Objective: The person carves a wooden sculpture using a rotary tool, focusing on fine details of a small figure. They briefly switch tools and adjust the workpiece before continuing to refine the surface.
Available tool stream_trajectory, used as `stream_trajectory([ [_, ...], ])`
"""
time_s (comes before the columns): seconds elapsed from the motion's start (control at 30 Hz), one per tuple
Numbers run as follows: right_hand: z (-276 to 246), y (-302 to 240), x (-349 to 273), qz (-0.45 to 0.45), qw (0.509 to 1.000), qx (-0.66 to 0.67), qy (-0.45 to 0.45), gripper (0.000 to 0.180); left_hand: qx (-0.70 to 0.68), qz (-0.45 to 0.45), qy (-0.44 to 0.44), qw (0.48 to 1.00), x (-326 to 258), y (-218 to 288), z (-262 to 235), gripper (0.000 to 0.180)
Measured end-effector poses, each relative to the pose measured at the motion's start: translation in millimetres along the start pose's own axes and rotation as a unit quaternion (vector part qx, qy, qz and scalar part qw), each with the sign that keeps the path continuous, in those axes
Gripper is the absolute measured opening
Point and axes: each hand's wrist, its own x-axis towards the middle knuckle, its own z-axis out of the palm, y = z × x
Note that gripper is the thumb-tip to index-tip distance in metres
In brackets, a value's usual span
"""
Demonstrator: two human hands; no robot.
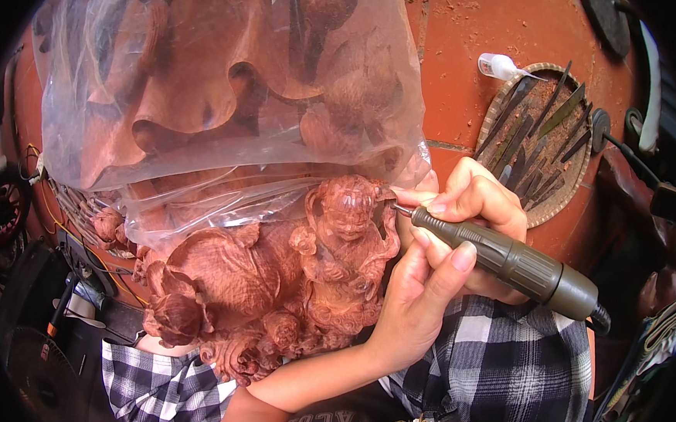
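A reddish-brown carved wooden sculpture (226, 272) rests close in front of me, with a small smiling figure (347, 214) at its right end. Fingers of my right hand (480, 198) wrap round an olive-green rotary carving handpiece (523, 265), and its metal tip points at the side of the figure's head. Whether the tip touches the wood is hard to tell. From below, my left hand (416, 283) reaches across beside the carving, its thumb and fingertips pressed to the front of the same handpiece. Clear plastic sheeting (273, 161) covers the sculpture's far part.
At the right, a round woven tray (543, 214) holds several chisels and blades. A small white bottle (498, 66) lies at its rim. Wood shavings dot the red tiled floor (463, 103). A fan (42, 376) and cables stand at the left; black-and-white checked cloth (509, 355) covers my legs.
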Motion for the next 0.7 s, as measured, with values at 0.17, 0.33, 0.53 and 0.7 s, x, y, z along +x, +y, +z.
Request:
stream_trajectory([
  [0.17, -1.2, -0.2, 0.1, 0.001, 1.0, 0.002, -0.011, 0.028, -0.04, 0.034, 0.007, 0.999, -1.8, -5.0, -1.1, 0.039],
  [0.33, 0.4, -1.5, -2.7, 0.011, 1.0, 0.004, -0.001, 0.027, -0.041, 0.036, 0.004, 0.999, -3.9, -5.7, 0.1, 0.037],
  [0.53, 0.1, -4.9, -1.1, 0.007, 1.0, -0.005, -0.01, 0.025, -0.038, 0.035, 0.001, 0.999, -6.5, -4.2, -0.1, 0.038],
  [0.7, 4.5, -1.9, -4.6, 0.016, 0.999, 0.032, 0.015, 0.024, -0.027, 0.046, 0.001, 0.999, -7.2, -3.4, 1.7, 0.038],
])
